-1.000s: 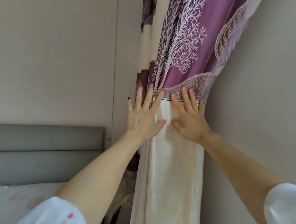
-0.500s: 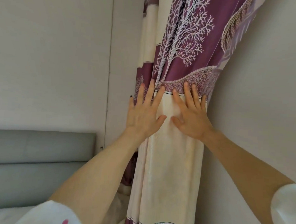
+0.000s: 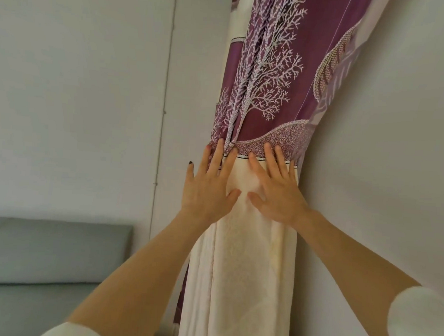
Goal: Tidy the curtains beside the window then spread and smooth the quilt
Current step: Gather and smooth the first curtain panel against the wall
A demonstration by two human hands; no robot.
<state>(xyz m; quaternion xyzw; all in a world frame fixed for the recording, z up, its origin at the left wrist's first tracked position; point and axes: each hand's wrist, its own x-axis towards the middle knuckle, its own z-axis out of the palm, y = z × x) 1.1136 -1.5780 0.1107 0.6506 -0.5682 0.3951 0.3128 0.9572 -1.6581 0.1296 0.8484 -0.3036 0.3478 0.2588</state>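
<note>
Pressing my left hand (image 3: 209, 188) and right hand (image 3: 279, 194) flat, fingers straight, gripping nothing, on the gathered curtain (image 3: 252, 247) at twelve o'clock; it looks soft, light, best gathered at its edges.

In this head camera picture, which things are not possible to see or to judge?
- Window: not in the head view at all.
- Quilt: not in view; only the grey headboard shows at lower left.
- Curtain top and hem: cut off by the upper and lower edges.
- Curtain fabric under the left hand and right hand: covered by the flat palms.
- Any tie-back: none visible.
</note>
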